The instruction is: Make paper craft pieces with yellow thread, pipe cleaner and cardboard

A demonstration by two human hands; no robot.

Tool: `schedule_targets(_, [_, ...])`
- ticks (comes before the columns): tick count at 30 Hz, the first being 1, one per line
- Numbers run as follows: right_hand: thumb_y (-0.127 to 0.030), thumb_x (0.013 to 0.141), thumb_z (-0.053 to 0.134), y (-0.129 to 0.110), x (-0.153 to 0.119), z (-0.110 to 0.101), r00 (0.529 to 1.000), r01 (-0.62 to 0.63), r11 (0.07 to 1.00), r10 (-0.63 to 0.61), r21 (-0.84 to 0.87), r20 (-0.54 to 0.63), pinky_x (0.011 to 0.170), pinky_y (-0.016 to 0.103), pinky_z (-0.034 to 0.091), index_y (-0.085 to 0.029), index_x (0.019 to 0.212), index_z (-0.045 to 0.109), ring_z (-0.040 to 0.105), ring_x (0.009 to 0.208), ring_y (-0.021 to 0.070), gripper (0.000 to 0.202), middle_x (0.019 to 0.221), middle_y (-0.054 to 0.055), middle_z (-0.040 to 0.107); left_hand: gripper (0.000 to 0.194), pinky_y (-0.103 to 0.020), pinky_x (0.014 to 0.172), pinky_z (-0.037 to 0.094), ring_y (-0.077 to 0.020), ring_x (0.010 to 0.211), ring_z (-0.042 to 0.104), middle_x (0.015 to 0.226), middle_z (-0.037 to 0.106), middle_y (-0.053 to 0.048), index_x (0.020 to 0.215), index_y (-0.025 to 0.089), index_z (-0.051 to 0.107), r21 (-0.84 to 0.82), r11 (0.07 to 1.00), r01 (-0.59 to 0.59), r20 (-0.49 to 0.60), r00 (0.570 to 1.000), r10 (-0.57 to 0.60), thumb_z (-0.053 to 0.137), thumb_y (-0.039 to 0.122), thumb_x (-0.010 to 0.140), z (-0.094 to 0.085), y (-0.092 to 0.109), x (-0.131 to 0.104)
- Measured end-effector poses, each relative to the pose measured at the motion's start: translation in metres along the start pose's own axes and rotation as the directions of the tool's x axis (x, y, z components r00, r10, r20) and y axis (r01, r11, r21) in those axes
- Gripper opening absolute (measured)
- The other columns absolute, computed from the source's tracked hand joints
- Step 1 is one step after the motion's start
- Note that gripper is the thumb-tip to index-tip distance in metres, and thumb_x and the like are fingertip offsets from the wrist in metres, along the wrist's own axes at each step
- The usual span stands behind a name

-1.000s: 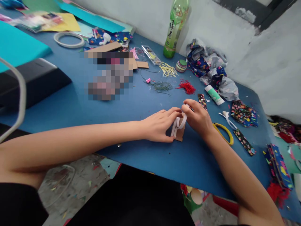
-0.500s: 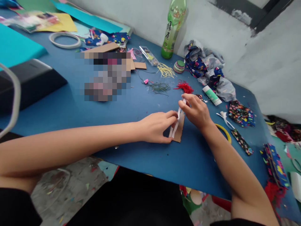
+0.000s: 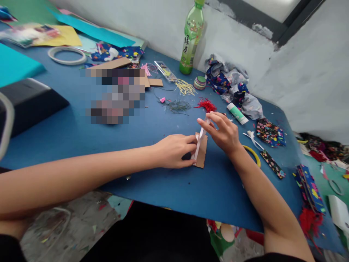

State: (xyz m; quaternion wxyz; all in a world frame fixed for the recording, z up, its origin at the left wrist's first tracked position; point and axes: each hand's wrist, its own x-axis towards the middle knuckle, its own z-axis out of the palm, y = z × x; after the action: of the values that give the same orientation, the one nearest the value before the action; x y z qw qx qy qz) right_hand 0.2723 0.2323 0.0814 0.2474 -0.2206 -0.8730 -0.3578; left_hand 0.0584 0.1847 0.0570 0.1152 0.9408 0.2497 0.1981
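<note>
A small brown piece of cardboard (image 3: 202,153) lies on the blue table in front of me. My left hand (image 3: 174,151) holds it by its left edge, thumb near the lower corner and fingers higher up. Along that edge runs a narrow white tape strip (image 3: 200,137), whose upper end rises off the cardboard. Between thumb and fingertips, my right hand (image 3: 225,131) pinches that raised end, just above the cardboard's far end.
Behind my hands lie a red thread bundle (image 3: 206,104), dark green threads (image 3: 177,106) and a glue stick (image 3: 237,113). A green bottle (image 3: 192,40) stands by the wall. Patterned fabric (image 3: 227,78), a yellow ring (image 3: 253,154) and a white tape roll (image 3: 67,55) surround the work.
My right hand has lifted the white strip's end further from the cardboard. My left hand stays on the cardboard's edge. The whole view has shifted slightly.
</note>
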Motion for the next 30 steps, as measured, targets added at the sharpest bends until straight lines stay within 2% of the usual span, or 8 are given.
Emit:
schedule_targets(6, [-0.005, 0.087, 0.052, -0.003, -0.002, 0.001, 0.999, -0.012, 1.0, 0.011, -0.025, -0.048, 0.078, 0.022, 0.052, -0.028, 0.12, 0.054, 0.059, 0.108, 0.0144, 0.04, 0.108, 0.002, 0.064, 0.02, -0.028, 0.07, 0.048, -0.0166, 0.076, 0.062, 0.09, 0.065, -0.005, 0.078, 0.016, 0.062, 0.045, 0.998, -0.039, -0.039, 0.998, 0.04, 0.052, 0.031, 0.087, 0.004, -0.001, 0.002])
schedule_targets(12, [-0.016, 0.091, 0.052, -0.003, -0.009, 0.002, 0.999, 0.004, 1.0, -0.003, -0.021, 0.049, 0.081, 0.024, 0.046, -0.037, 0.125, 0.052, 0.057, 0.111, 0.0153, 0.04, 0.105, 0.0, 0.065, 0.023, -0.03, 0.074, 0.049, -0.018, 0.079, 0.063, 0.083, 0.067, -0.005, 0.079, 0.015, 0.064, 0.15, 0.982, -0.113, -0.06, 0.991, 0.123, 0.051, 0.03, 0.09, 0.007, 0.0, 0.001])
schedule_targets(15, [-0.015, 0.091, 0.052, -0.002, -0.009, 0.001, 0.998, -0.008, 1.0, 0.008, -0.009, 0.056, 0.084, 0.024, 0.043, -0.037, 0.126, 0.051, 0.055, 0.113, 0.015, 0.042, 0.106, 0.0, 0.065, 0.025, -0.03, 0.074, 0.048, -0.0169, 0.078, 0.063, 0.081, 0.068, -0.003, 0.077, 0.017, 0.065, 0.226, 0.955, -0.191, -0.046, 0.977, 0.206, 0.048, 0.027, 0.092, 0.006, 0.001, 0.001])
schedule_targets(19, [-0.016, 0.091, 0.052, -0.002, -0.007, -0.001, 1.0, 0.012, 0.999, -0.012, -0.053, -0.004, 0.084, 0.025, 0.041, -0.033, 0.125, 0.053, 0.054, 0.111, 0.0148, 0.038, 0.103, 0.0, 0.065, 0.03, -0.03, 0.074, 0.046, -0.0155, 0.076, 0.062, 0.079, 0.067, -0.003, 0.074, 0.018, 0.066, 0.318, 0.917, -0.243, -0.051, 0.961, 0.272, 0.045, 0.024, 0.094, 0.005, 0.004, -0.001])
schedule_targets(23, [-0.016, 0.091, 0.052, -0.001, -0.005, -0.004, 0.998, 0.041, 0.994, -0.046, -0.102, -0.045, 0.084, 0.026, 0.042, -0.03, 0.121, 0.056, 0.055, 0.109, 0.0154, 0.034, 0.1, 0.001, 0.065, 0.028, -0.033, 0.073, 0.046, -0.0168, 0.072, 0.061, 0.074, 0.065, -0.003, 0.075, 0.016, 0.066, 0.399, 0.886, -0.237, -0.071, 0.955, 0.287, 0.046, 0.022, 0.093, 0.004, 0.012, -0.003])
schedule_targets(27, [-0.016, 0.091, 0.052, 0.003, -0.008, -0.006, 1.0, -0.004, 0.996, 0.005, -0.084, 0.021, 0.086, 0.026, 0.043, -0.039, 0.125, 0.052, 0.056, 0.108, 0.0145, 0.041, 0.103, -0.001, 0.065, 0.029, -0.032, 0.066, 0.047, -0.0159, 0.063, 0.059, 0.066, 0.061, -0.002, 0.073, 0.016, 0.066, 0.427, 0.88, -0.207, -0.064, 0.964, 0.258, 0.045, 0.021, 0.093, 0.002, 0.018, -0.005])
schedule_targets(30, [-0.015, 0.09, 0.053, 0.005, -0.01, -0.007, 0.997, -0.071, 0.997, 0.071, -0.012, 0.035, 0.087, 0.027, 0.043, -0.044, 0.128, 0.048, 0.056, 0.109, 0.0152, 0.048, 0.105, -0.002, 0.063, 0.034, -0.031, 0.064, 0.048, -0.0158, 0.061, 0.059, 0.065, 0.062, -0.002, 0.069, 0.017, 0.066, 0.409, 0.9, -0.152, -0.081, 0.976, 0.202, 0.044, 0.027, 0.094, 0.002, 0.018, -0.005])
